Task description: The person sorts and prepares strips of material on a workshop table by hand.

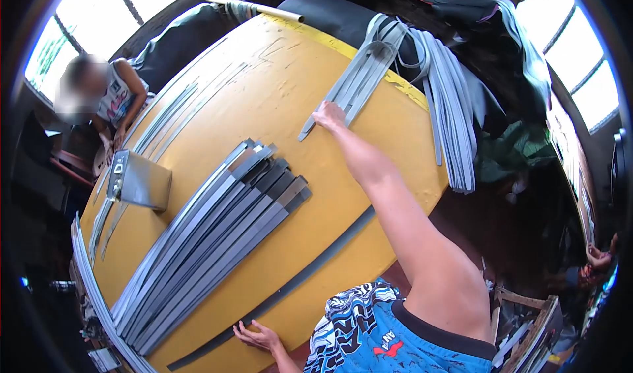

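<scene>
My right hand [330, 116] is at the far end of my outstretched arm, its fingers closed at the near ends of a bundle of light grey strips [369, 69]. Whether it grips one of them is too small to tell. Palm up, my left hand [257, 337] has its fingers apart beside a single dark grey strip [283, 292], which lies alone along the near side of the yellow table [343, 241]. A thick row of grey and dark strips [211, 241] lies farther left.
A metal tin [140, 180] stands on the table's left part. Another person [122, 93] is at the far left edge. Many light strips [448, 102] hang over the right edge. A wooden crate [527, 327] stands at lower right; another person's hand [599, 257] shows far right.
</scene>
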